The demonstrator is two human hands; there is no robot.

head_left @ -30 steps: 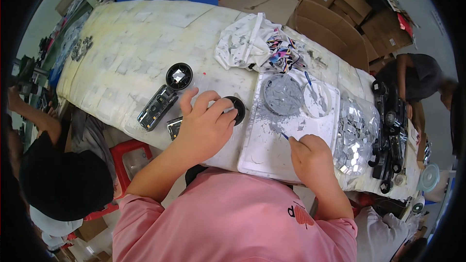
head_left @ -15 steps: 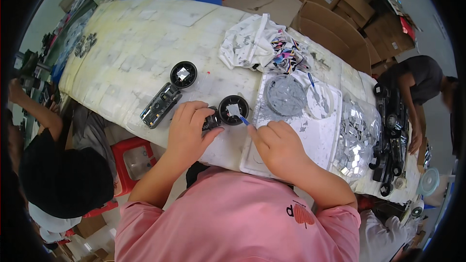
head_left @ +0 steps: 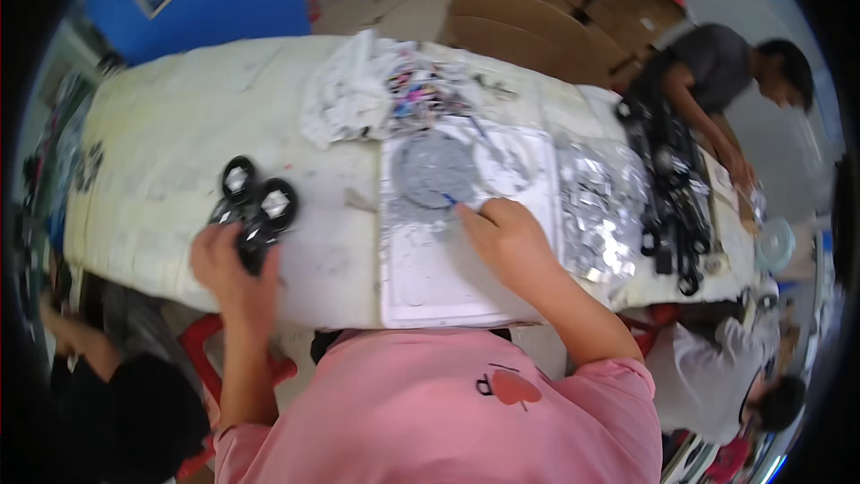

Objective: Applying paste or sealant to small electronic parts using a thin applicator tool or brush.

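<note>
My left hand [head_left: 235, 271] is blurred but curls around the body of a black device [head_left: 256, 249] with a ring-shaped black end [head_left: 277, 206]. A pale, shiny square sits inside that ring. Right beside it lies a similar black device, whose round end [head_left: 238, 179] also has a pale square in it. My right hand [head_left: 509, 240] pinches a thin blue stick-like tool [head_left: 451, 201]. Its tip is over or in the grey paste on a round dish [head_left: 434, 166], which rests on a white tray [head_left: 457, 291].
A white disc [head_left: 506, 161] with grey smears and another blue tool lies on the tray. Shiny squares [head_left: 596, 224] in clear plastic and black devices [head_left: 672, 179] are on the right, near a co-worker [head_left: 708, 81]. A crumpled cloth [head_left: 349, 99] lies beyond the tray.
My right hand has carried the blue tool from the ring's pale square to the grey paste. My left hand and its device have shifted left, beside the other device. The view has turned.
</note>
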